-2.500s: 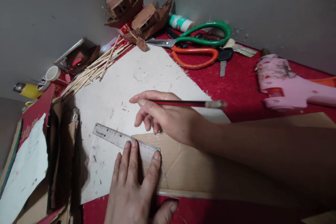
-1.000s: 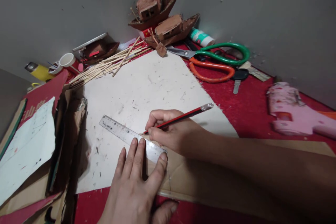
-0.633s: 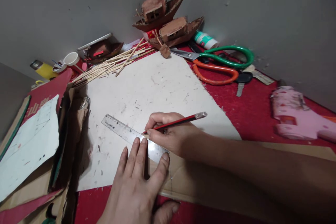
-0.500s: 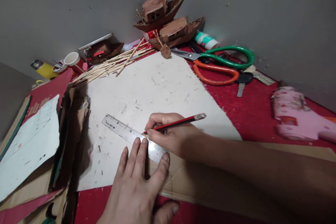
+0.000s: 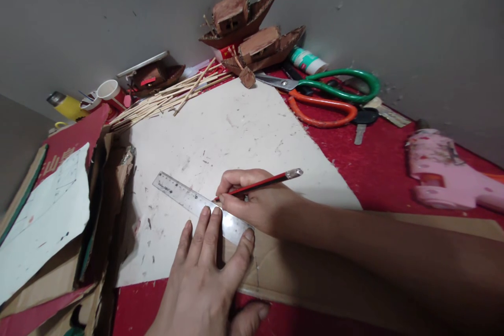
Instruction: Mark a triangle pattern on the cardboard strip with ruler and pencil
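pencil tip at the ruler's far edge, left hand flat on top

taking the ruler (image 5: 185, 197) as the middle of a dial, twelve o'clock points away from the person. it lies slanted, one end toward ten o'clock over a stained white sheet (image 5: 236, 136), the other toward four on brown cardboard (image 5: 275, 268), which bears a drawn line.

the left hand (image 5: 202, 273) comes in from six o'clock, its grip spread flat, fingertips resting on the ruler. the right hand (image 5: 252, 199), just beside it toward three, has its grip pinching a red and black pencil (image 5: 262, 184), whose blunt end leans toward two.

at nine is a sheet of paper (image 5: 47, 215) with drawn lines, lying on folded board; at eleven, a pile of thin sticks (image 5: 169, 97); toward one, two brown model boats (image 5: 260, 44). between one and two lie scissors (image 5: 315, 88) with green and orange handles. well apart at three, a pink glue gun (image 5: 437, 189) lies on the red table (image 5: 338, 152).
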`<state>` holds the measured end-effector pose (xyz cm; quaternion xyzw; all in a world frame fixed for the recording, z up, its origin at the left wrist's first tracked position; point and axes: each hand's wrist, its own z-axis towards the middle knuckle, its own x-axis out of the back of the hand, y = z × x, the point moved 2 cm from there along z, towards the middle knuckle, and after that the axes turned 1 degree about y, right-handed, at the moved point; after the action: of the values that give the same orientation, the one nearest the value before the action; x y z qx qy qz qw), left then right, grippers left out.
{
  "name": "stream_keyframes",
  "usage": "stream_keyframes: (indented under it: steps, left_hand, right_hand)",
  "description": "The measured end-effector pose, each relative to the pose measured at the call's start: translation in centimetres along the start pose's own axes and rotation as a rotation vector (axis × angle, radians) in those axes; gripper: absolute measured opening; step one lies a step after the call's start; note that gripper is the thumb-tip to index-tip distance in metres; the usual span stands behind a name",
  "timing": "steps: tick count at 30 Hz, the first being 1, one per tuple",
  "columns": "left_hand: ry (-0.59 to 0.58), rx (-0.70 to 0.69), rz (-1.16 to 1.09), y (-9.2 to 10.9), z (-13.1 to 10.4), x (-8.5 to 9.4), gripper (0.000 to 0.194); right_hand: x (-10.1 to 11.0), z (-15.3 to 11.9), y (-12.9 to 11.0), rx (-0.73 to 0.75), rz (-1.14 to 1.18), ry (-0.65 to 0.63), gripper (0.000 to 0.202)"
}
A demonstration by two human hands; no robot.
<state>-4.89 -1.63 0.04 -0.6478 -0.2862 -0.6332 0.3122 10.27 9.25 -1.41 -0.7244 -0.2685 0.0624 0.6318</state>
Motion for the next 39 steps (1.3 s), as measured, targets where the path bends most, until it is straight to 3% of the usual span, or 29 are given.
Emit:
stream_keyframes:
  steps: [12, 27, 34, 39]
  left_hand:
    - [0.02, 0.006, -0.003, 0.2, 0.2, 0.3, 0.089]
    - [0.043, 0.015, -0.021, 0.4, 0.2, 0.9, 0.084]
    - [0.06, 0.031, -0.024, 0.4, 0.2, 0.7, 0.083]
    - [0.08, 0.022, -0.014, 0.5, 0.5, 0.9, 0.082]
  right_hand:
    - [0.5, -0.1, -0.3, -0.019, 0.03, -0.101, 0.005]
    - [1.2, -0.3, -0.9, 0.052, -0.062, -0.091, 0.009]
    - [2.2, -1.1, -1.6, 0.061, -0.148, -0.143, 0.013]
    - [2.9, -1.7, -1.7, -0.027, -0.144, -0.218, 0.01]
